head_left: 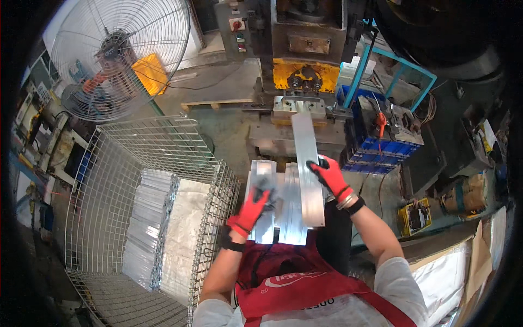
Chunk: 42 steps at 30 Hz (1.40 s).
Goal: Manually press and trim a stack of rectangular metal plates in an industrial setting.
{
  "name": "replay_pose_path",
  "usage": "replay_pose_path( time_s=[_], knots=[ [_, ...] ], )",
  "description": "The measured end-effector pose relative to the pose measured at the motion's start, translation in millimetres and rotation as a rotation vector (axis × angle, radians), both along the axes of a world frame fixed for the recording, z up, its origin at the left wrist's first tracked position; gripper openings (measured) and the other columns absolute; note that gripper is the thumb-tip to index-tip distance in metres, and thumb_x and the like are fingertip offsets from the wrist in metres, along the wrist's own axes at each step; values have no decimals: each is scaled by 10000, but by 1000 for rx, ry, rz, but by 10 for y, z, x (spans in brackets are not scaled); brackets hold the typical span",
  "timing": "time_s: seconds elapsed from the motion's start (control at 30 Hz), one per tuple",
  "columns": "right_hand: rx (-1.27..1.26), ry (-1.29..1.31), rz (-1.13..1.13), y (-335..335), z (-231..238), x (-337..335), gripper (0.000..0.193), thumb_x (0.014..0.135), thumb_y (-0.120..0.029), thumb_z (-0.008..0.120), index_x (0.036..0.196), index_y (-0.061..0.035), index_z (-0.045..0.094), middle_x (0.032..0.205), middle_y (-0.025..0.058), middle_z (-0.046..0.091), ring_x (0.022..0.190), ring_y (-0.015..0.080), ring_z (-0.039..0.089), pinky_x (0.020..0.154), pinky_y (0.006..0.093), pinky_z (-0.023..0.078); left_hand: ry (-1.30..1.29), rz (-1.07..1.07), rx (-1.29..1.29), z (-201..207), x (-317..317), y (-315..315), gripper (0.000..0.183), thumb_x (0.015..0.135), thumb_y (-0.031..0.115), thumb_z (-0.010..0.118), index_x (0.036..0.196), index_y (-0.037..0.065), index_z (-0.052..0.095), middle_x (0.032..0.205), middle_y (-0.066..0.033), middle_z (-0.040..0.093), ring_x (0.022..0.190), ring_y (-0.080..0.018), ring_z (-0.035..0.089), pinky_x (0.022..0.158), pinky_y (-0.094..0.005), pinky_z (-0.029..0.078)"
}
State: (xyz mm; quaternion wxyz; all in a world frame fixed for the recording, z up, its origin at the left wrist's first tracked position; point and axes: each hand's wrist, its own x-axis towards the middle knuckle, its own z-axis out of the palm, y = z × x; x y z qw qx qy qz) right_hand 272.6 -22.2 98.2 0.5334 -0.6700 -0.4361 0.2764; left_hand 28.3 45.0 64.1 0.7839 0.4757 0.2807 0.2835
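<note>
Gripping the long metal strip (pixel 308 185) by its right edge with the gloved right hand (pixel 331 179), with the forearm slanting up and inward from a bent elbow. Reaching over the left metal profile (pixel 263 226) with the left hand (pixel 253 208), motion-blurred, with the forearm angled up and rightward; cannot tell whether closed on anything. Hands set apart, to either side of the strip, seen slightly tilted between the metal block (pixel 283 111) of the press (pixel 305 32) and the middle metal profile (pixel 291 191). Farther left, on to a wire basket (pixel 217 210) holding stacked metal pieces (pixel 146 229); rightward, to blue crates (pixel 370 155).
</note>
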Motion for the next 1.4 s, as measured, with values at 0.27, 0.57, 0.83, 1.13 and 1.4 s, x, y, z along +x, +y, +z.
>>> replay_pose_path(
  time_s=[0.27, 0.57, 0.83, 1.13, 1.4],
  knots=[
    [112, 254, -132, 573, -313, 230, 257, 774, -265, 620, 641, -81, 501, 574, -66, 425, 502, 35, 369, 440, 217, 306, -314, -325, -599, -151, 582, -342, 453, 908, 349, 377, 1255, 60, 348, 997, -232, 574, 770, -301, 623, 596, -306, 524],
    [295, 520, -13, 883, -393, 196, 179, 819, -256, 580, 765, -86, 569, 659, -76, 469, 599, 33, 394, 527, 214, 325, -152, -178, -396, 96, 882, -123, 348, 898, 343, 411, 1069, 54, 502, 778, -168, 623, 533, -163, 607, 393, -188, 428],
    [195, 631, -70, 790, -551, 148, 172, 825, -234, 575, 758, -79, 611, 672, -80, 483, 614, 32, 407, 556, 215, 335, -107, -89, -352, -39, 966, -165, 286, 865, 313, 498, 1007, 65, 518, 750, -139, 616, 518, -172, 602, 388, -202, 416],
    [117, 535, -73, 787, -484, 145, 144, 832, -184, 559, 814, -50, 610, 747, -76, 519, 675, 33, 450, 613, 204, 365, -109, -25, -364, -39, 967, -174, 285, 856, 302, 516, 1004, 58, 516, 747, -116, 605, 538, -195, 611, 382, -219, 419],
    [176, 614, -148, 771, -356, 30, 206, 814, -210, 586, 640, -106, 550, 617, -81, 437, 568, 37, 368, 513, 220, 298, -130, -63, -401, -108, 963, -141, 282, 848, 265, 535, 1031, 53, 503, 784, -61, 545, 564, -238, 618, 380, -241, 441]
  ],
)
